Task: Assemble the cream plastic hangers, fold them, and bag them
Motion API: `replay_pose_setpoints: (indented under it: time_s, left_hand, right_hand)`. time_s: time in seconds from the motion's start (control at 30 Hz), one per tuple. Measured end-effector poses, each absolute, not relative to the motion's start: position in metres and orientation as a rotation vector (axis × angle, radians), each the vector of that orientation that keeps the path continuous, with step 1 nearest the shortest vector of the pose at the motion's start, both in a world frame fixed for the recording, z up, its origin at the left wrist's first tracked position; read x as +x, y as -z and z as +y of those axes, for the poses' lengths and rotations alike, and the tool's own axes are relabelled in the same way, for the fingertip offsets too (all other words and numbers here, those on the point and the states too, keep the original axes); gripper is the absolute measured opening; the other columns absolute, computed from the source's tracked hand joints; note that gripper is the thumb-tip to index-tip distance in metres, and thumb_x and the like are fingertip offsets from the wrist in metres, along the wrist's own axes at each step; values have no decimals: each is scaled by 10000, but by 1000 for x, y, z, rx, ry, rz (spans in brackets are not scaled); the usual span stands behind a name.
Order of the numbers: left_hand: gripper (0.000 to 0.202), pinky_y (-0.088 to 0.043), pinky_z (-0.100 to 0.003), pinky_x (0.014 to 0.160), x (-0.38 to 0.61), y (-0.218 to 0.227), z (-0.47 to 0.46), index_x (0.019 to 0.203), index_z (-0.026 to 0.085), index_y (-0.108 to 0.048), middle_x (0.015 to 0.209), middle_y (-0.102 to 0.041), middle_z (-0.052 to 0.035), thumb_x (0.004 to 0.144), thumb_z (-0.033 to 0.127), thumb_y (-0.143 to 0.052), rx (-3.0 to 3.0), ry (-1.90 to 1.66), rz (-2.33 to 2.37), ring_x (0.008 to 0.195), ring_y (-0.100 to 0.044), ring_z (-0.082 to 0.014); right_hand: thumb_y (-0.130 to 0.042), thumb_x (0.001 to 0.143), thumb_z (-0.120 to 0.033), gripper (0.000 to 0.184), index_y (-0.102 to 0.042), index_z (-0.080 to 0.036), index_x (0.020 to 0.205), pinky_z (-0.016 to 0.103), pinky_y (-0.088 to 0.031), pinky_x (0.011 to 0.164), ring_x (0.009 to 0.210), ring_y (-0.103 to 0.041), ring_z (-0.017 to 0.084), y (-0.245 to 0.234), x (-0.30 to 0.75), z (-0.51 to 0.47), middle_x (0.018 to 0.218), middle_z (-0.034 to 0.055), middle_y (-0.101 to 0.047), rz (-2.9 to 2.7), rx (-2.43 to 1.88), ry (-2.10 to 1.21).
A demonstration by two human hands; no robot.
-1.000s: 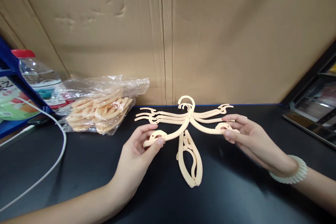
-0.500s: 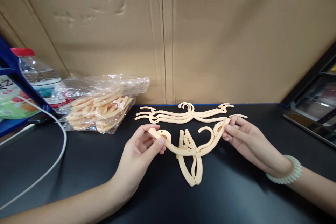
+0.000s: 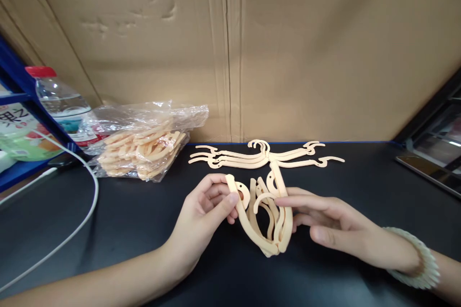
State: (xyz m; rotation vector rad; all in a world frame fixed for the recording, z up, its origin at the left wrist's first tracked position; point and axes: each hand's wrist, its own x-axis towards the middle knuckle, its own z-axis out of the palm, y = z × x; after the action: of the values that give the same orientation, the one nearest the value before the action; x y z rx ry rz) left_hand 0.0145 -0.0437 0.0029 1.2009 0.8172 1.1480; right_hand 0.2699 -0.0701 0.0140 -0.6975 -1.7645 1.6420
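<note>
My left hand (image 3: 201, 216) pinches the left arm of a cream folding clothes hanger (image 3: 285, 230) between thumb and fingers. The hanger's two arms stand up in a narrow V, its curved hook between them. At the hook and right arm, my right hand (image 3: 338, 225) has its fingers stretched out, the index finger touching, the thumb apart. Directly behind lies another folded hanger (image 3: 253, 201), partly hidden by the held one. Farther back, several opened hangers (image 3: 245, 165) lie close together with their hooks pointing away from me.
A clear plastic bag (image 3: 144, 153) of folded hangers lies at the back left. Beside it are a red-capped bottle (image 3: 63, 100), a blue rack (image 3: 14, 76) and a white cable (image 3: 94, 196). Cardboard (image 3: 306, 57) walls the back; a dark-framed object (image 3: 432, 163) sits at right.
The hanger's right arm has swung up and inward, so the spread arms now form a narrow V. My right hand has let go of its tip and moved down alongside it.
</note>
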Motion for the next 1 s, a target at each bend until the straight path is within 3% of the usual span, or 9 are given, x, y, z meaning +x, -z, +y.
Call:
replay_pose_setpoints:
  time_s: [0.2, 0.57, 0.73, 0.9, 1.0]
  left_hand:
    - [210, -502, -182, 558, 16, -3, -48, 967, 165, -563, 798, -656, 0, 825, 189, -716, 1261, -1123, 721, 601, -579, -75]
    - [212, -515, -205, 576, 17, -5, -51, 998, 187, -580, 850, -640, -20, 826, 170, -704, 1320, -1124, 645, 667, -582, -107]
    - [241, -522, -227, 599, 16, -6, -53, 1086, 222, -587, 910, -644, -38, 861, 188, -667, 1362, -1125, 599, 703, -599, -131]
    - [224, -542, -280, 775, 14, -7, -55, 1104, 243, -611, 988, -657, -59, 890, 181, -629, 1467, -1081, 622, 930, -618, -197]
    - [205, -530, -279, 833, 13, -7, -56, 1095, 257, -634, 1035, -652, -50, 904, 185, -611, 1509, -1054, 646, 989, -610, -198]
  right_hand:
    - [-629, 904, -314, 502, -482, -358, 1382, 434, -311, 1128, 1394, -334, 274, -16, 264, -83, 1546, 38, -292, -1807, -745, -1585]
    - [-670, 874, -289, 579, -444, -438, 1386, 423, -200, 1169, 1449, -203, 241, -16, 264, -89, 1574, -28, -246, -1909, -817, -1412]
    - [-671, 871, -298, 568, -457, -432, 1380, 449, -206, 1169, 1457, -157, 257, -18, 263, -91, 1563, -28, -279, -1917, -844, -1344]
    - [-662, 876, -307, 570, -446, -427, 1390, 450, -200, 1175, 1462, -105, 255, -19, 263, -92, 1546, -25, -318, -1954, -861, -1301]
    - [-673, 868, -302, 611, -414, -451, 1401, 447, -179, 1179, 1458, -144, 245, -17, 263, -94, 1557, -41, -295, -1993, -851, -1297]
